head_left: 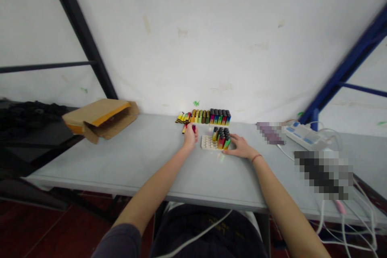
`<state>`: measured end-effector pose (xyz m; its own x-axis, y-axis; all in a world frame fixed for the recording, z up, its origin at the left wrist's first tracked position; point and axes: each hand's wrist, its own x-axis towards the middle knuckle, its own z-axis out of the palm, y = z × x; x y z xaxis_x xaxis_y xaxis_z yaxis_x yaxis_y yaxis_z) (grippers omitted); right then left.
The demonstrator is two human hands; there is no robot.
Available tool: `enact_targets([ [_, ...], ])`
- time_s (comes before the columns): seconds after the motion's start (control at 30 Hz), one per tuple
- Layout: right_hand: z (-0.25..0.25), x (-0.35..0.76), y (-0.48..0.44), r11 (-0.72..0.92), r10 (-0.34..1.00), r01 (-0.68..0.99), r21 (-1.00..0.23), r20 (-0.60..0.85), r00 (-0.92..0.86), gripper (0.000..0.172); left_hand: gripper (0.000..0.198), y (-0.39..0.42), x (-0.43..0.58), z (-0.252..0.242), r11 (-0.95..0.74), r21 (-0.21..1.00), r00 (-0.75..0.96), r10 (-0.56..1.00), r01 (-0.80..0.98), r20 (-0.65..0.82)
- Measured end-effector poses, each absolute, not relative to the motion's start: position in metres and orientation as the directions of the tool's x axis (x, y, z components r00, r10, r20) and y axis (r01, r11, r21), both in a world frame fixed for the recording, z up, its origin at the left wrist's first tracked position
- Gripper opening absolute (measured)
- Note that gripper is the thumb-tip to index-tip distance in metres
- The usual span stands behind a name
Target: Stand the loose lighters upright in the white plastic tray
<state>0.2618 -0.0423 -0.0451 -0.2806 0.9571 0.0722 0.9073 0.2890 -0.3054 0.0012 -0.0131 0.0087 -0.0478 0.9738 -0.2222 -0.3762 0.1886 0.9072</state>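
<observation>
My left hand [190, 135] is closed around a small magenta piece [194, 128] that shows at its top, left of a white tray with round holes [208, 142]. Several upright, multicoloured block-like pieces with black tops [221, 139] fill the tray's right part; holes show on its left. Around the tray's right end curls my right hand [240, 146], thumb at the front corner and fingers by the pieces. A red and yellow piece [184, 128] lies just behind my left hand.
Against the wall stand rows of black-topped pieces [220, 117] and yellow-orange ones [200, 116], with yellow and red pieces [183, 117] lying beside them. An open cardboard box [104, 115] is at left. A power strip [306, 135], cables and blurred items occupy the right side.
</observation>
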Motion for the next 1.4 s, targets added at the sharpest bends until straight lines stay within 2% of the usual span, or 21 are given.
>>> enact_targets([
  [0.2,-0.045,0.262,-0.042,0.310,0.950,0.900,-0.306,0.082,-0.300,0.092,0.042,-0.013,0.002,0.005,0.142,0.917,-0.108,0.975,-0.372,-0.194],
  [0.43,-0.047,0.261,-0.042,0.299,0.954,0.902,-0.310,0.094,-0.284,0.091,0.059,-0.012,0.001,0.000,0.187,0.911,-0.064,0.972,-0.367,-0.225],
  [0.83,-0.045,0.261,-0.043,0.299,0.954,0.907,-0.296,0.080,-0.289,0.089,0.043,-0.009,0.001,-0.004,0.178,0.916,-0.075,0.973,-0.361,-0.219],
  [1.03,-0.045,0.261,-0.043,0.309,0.951,0.903,-0.298,0.090,-0.295,0.089,0.047,-0.009,0.005,-0.009,0.166,0.920,-0.051,0.979,-0.357,-0.196],
  [1.13,-0.045,0.261,-0.043,0.307,0.952,0.903,-0.302,0.089,-0.294,0.089,0.045,-0.007,0.006,-0.012,0.078,0.944,-0.023,0.996,-0.320,-0.090],
  [1.23,-0.046,0.261,-0.042,0.299,0.954,0.905,-0.301,0.086,-0.287,0.090,0.028,-0.008,0.007,-0.015,-0.130,0.974,-0.007,0.991,-0.183,0.131],
  [1.33,-0.046,0.261,-0.042,0.298,0.955,0.908,-0.295,0.077,-0.288,0.091,0.018,-0.012,0.009,-0.017,-0.367,0.930,0.015,0.930,0.023,0.367],
  [1.4,-0.045,0.261,-0.042,0.296,0.955,0.910,-0.291,0.073,-0.288,0.093,0.015,-0.015,0.009,-0.017,-0.467,0.876,0.068,0.884,0.118,0.463],
])
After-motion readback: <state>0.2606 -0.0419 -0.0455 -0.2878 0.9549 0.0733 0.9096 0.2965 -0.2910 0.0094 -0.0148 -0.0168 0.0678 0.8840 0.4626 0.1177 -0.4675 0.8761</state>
